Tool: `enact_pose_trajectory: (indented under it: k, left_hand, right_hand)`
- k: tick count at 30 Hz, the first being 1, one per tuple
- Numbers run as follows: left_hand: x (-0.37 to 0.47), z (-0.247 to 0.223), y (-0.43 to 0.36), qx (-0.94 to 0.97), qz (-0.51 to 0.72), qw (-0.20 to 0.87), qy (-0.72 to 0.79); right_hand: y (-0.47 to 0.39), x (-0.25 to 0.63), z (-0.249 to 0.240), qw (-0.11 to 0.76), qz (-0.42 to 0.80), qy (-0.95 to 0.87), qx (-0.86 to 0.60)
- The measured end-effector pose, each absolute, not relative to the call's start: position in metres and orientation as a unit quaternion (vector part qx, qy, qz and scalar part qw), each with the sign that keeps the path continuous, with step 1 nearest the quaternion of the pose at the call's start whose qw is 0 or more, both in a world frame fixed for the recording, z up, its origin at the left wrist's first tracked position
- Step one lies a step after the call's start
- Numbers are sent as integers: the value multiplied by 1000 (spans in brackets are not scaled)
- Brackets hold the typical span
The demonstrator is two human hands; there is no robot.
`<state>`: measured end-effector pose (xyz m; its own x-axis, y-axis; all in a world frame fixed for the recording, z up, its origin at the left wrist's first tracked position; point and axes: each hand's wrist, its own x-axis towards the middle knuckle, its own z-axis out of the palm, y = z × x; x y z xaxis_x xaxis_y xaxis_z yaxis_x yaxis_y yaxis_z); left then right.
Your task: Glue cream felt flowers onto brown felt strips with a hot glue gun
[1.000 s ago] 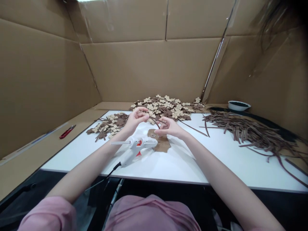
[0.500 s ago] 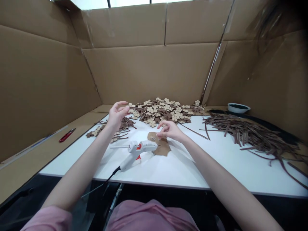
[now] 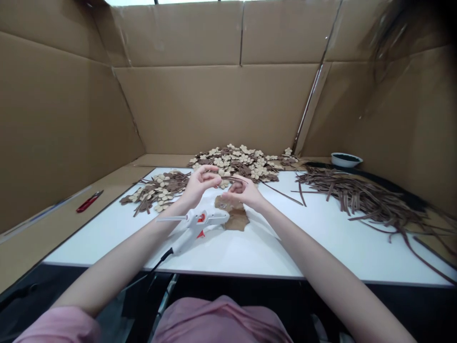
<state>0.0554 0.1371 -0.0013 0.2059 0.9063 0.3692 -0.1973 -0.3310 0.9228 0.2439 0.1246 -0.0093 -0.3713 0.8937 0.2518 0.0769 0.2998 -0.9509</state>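
Note:
My left hand [image 3: 204, 185] is closed in a pinch on a thin brown strip [image 3: 228, 178], which stretches right across to my other hand. My right hand [image 3: 245, 192] has its thumb and fingers pressed together; whatever sits between them is too small to make out. Below it, a brown irregular patch [image 3: 237, 222] with a shiny clear spot lies on the white board [image 3: 271, 257]. A white glue gun [image 3: 196, 224] with a red trigger rests beside the patch, its nozzle near the patch's left edge and a white glue stick jutting out behind.
Behind my hands is a heap of beige and brown flower cutouts [image 3: 246, 162]. A smaller pile of flowers with strips [image 3: 160, 188] lies left, many loose brown strips [image 3: 360, 195] right. A white bowl [image 3: 346, 160] and a red cutter [image 3: 89, 202] stand farther out. Cardboard walls surround the board.
My left hand has come right and slightly down from the small pile, bringing the brown strip to my right hand. My right hand stays above the patch. The whole view has shifted slightly.

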Motion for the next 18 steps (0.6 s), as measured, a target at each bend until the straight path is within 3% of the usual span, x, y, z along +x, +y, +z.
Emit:
enact_pose_trajectory:
  k: [9, 18]
  left_hand:
    - [61, -3, 134, 629, 549, 463, 298]
    - [34, 6, 148, 606, 607, 409, 310]
  right_hand:
    - [128, 244, -10, 458, 435, -687, -358]
    - [133, 254, -16, 420, 508, -666, -349]
